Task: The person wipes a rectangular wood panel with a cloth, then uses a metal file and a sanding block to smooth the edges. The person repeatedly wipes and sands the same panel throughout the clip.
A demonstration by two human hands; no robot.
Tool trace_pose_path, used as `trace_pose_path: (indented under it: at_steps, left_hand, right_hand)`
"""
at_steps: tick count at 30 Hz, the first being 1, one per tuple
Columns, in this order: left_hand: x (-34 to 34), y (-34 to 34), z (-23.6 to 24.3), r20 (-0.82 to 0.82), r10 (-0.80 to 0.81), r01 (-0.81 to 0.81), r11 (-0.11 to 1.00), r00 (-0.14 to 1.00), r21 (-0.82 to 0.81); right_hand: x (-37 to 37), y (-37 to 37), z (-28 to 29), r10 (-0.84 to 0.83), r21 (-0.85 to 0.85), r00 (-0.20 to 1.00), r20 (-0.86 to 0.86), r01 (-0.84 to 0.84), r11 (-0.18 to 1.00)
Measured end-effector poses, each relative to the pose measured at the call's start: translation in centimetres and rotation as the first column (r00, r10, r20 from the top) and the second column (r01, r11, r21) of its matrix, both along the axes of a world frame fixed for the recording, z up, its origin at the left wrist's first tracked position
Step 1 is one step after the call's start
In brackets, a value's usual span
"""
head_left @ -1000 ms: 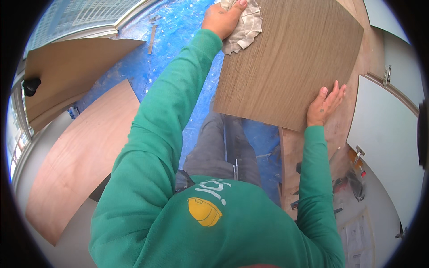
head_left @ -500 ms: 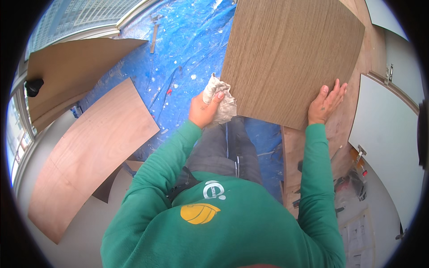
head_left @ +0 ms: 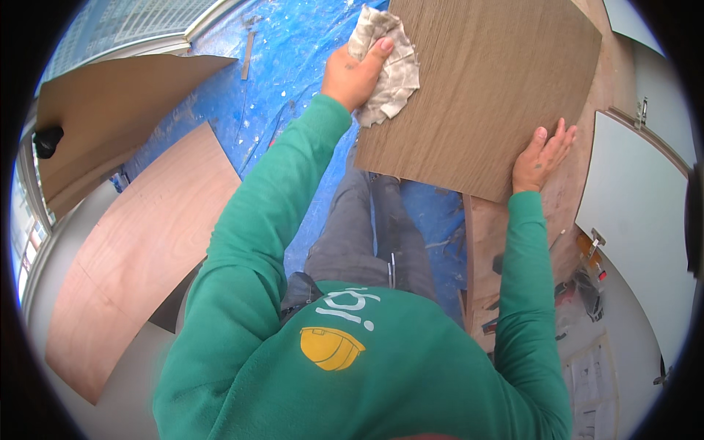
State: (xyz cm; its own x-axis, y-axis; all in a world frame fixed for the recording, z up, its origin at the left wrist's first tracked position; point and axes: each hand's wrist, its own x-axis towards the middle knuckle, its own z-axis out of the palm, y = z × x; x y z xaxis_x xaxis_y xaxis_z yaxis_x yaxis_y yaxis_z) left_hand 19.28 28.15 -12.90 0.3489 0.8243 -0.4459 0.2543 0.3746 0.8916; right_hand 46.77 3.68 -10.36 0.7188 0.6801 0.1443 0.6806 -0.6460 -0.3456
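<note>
A brown wood-grain panel (head_left: 469,88) fills the upper middle, in front of me. My left hand (head_left: 356,73) grips a crumpled, pale checked cloth (head_left: 392,92) against the panel's left edge. My right hand (head_left: 543,158) lies with fingers apart on the panel near its lower right corner. Beneath the panel's right side is a lighter wooden surface (head_left: 488,249). My legs in dark trousers show below the panel, on a blue plastic sheet (head_left: 286,44).
At the left are a pink plywood piece (head_left: 132,257) and a bent brown board (head_left: 103,117) by a window (head_left: 117,33). At the right are white hinged panels (head_left: 623,220). Tools (head_left: 587,286) and a paper drawing (head_left: 590,389) lie at the lower right.
My left hand with the cloth came down to the panel's lower corner, then moved back up along the left edge. My right hand has stayed on the panel, shifting slightly upward in view.
</note>
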Motion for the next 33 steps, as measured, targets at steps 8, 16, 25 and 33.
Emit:
trace_pose_path:
  at_steps: [8, 16, 25, 33]
  left_hand:
    - [-7.7, -8.9, 2.6, -0.157, -0.145, 0.149, 0.989, 0.977, 0.014]
    - [1.5, 3.4, 1.8, -0.26, -0.145, 0.187, 0.971, 0.955, 0.146]
    - [-10.0, -9.8, 4.3, -0.289, -0.421, 0.431, 0.902, 0.86, -0.032]
    - [-5.8, -12.4, 4.3, -0.712, -0.235, 0.72, 0.468, 0.661, 0.513]
  right_hand:
    - [-0.2, 0.2, 0.5, -0.003, -0.012, 1.0, -0.022, 0.003, 1.0]
    - [-0.3, 0.6, 0.3, -0.003, -0.035, 1.0, -0.026, 0.002, 0.999]
    - [-0.1, 0.4, 0.3, -0.019, -0.015, 0.999, -0.029, 0.019, 1.0]
    - [-0.2, 0.4, 0.0, -0.011, 0.029, 0.999, -0.044, 0.012, 1.0]
